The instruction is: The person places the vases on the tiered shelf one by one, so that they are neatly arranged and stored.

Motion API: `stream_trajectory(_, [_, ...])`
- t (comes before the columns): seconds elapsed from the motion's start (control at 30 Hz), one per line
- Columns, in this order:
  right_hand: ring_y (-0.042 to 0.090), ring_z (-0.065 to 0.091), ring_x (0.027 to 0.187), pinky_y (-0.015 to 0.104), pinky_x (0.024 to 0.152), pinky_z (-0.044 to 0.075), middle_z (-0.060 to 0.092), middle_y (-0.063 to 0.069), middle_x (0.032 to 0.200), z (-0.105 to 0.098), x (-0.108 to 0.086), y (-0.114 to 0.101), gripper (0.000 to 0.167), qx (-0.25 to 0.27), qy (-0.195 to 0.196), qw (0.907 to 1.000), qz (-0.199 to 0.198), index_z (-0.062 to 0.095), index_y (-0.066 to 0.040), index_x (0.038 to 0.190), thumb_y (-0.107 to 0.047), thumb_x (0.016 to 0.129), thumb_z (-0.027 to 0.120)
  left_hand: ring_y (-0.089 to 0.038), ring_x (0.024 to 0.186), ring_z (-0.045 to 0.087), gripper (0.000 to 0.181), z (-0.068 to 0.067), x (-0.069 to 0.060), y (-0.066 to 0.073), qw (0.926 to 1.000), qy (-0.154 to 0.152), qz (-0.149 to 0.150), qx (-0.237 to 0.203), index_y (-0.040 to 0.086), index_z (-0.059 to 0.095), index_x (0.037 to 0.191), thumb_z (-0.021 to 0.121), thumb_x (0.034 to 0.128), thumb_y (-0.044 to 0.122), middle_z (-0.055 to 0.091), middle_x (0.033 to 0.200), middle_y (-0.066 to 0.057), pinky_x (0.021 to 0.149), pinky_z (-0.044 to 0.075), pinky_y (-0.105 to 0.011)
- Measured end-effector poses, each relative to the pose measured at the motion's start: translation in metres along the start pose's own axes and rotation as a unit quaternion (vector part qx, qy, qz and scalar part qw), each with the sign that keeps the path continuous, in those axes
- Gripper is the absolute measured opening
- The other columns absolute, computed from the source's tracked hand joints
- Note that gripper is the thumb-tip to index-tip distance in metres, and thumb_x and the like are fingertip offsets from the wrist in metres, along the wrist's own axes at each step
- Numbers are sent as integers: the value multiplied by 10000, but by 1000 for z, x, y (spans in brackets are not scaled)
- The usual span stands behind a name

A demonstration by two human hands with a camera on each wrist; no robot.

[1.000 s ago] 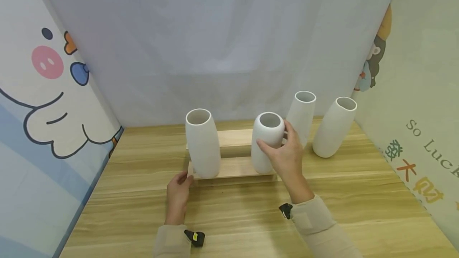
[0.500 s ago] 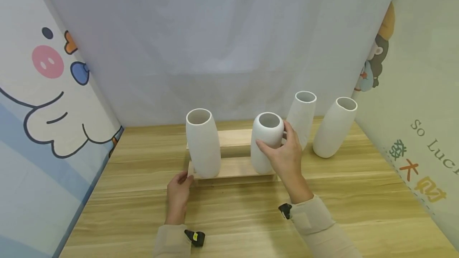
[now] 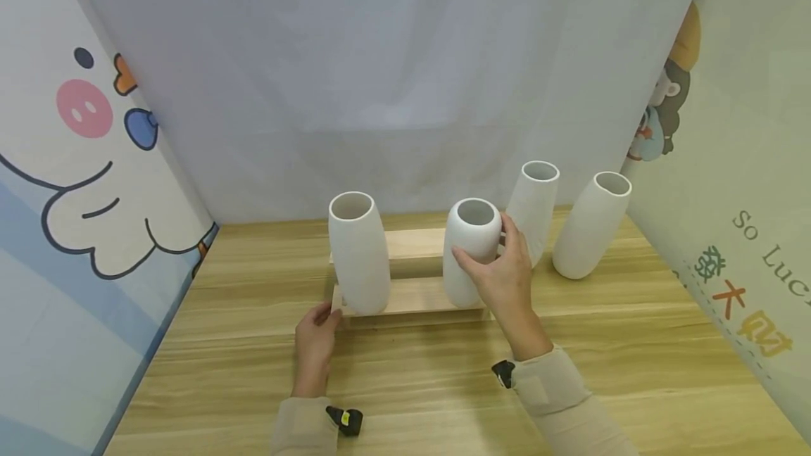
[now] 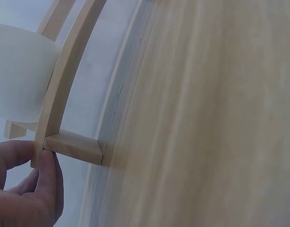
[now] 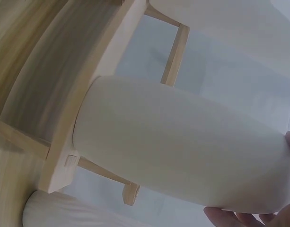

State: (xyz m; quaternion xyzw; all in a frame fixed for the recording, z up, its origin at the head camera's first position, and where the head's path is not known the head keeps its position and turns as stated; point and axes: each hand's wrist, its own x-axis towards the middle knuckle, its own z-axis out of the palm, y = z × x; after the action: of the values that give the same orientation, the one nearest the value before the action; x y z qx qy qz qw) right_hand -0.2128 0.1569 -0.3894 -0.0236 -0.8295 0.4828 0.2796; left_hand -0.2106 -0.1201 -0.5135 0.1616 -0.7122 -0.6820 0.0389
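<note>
A low wooden rack [image 3: 415,295] with two slats stands on the table. On its left end rests a tall white vase [image 3: 359,259]. Toward the right end stands another white vase [image 3: 465,266], gripped near its top by my right hand [image 3: 507,276], thumb in front and fingers behind. In the right wrist view this vase [image 5: 173,142] has its base on the front slat. My left hand [image 3: 315,340] pinches the front slat's left end between thumb and fingers. The left wrist view shows those fingers [image 4: 48,179] at the joint of slat and leg [image 4: 76,147].
Two more white vases stand on the table to the right: one [image 3: 532,210] just behind my right hand, partly hidden, and one [image 3: 589,231] farther right. A grey-white curtain [image 3: 380,90] hangs behind the wood-grain table [image 3: 405,385]. Printed panels flank both sides.
Almost nothing differs. The right hand and its vase have shifted very slightly left; the left hand keeps its place on the rack.
</note>
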Motion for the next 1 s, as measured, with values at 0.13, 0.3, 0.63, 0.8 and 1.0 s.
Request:
stream_trajectory(0.13, [328, 499, 1117, 477, 869, 501, 498, 185, 1255, 1, 0, 0, 840, -18, -46, 10000, 2, 418, -50, 1406, -270, 734, 872, -395, 1198, 490, 394, 1, 0, 1, 10000, 10, -8, -47, -124, 479, 1337, 536, 992, 58, 500, 1311, -309, 998, 409, -475])
stream_trajectory(0.3, [339, 479, 1154, 500, 897, 479, 463, 185, 1309, 0, -1, 0, 867, -68, -198, 9997, 93, 376, -56, 1436, -281, 752, 858, -399, 1193, 495, 389, 1, 0, 1, 10000, 60, -41, -36, -119, 489, 1331, 543, 986, 55, 504, 1309, -309, 996, 411, -474])
stream_trajectory(0.63, [355, 455, 1197, 543, 935, 438, 423, 198, 1348, -3, -2, -1, 889, -114, -417, 9990, 133, 320, -66, 1466, -294, 781, 839, -387, 1183, 503, 383, 2, 0, 2, 9999, 125, -9, -4, -120, 503, 1320, 555, 984, 57, 517, 1298, -309, 975, 429, -441])
stream_trajectory(0.8, [361, 441, 1211, 565, 950, 416, 409, 204, 1356, -4, -1, -2, 909, -113, -522, 9983, 216, 296, -68, 1479, -298, 785, 836, -385, 1170, 511, 385, 2, 0, 2, 10000, 93, -5, -29, -121, 499, 1321, 551, 986, 62, 516, 1296, -308, 967, 433, -439])
stream_trajectory(1.0, [366, 424, 1229, 588, 965, 391, 400, 211, 1354, -8, 1, -4, 928, -187, -702, 9970, 280, 275, -75, 1488, -330, 789, 831, -384, 1177, 504, 394, 2, 0, 2, 9999, 85, -55, -68, -116, 489, 1332, 544, 987, 65, 508, 1306, -303, 984, 416, -459])
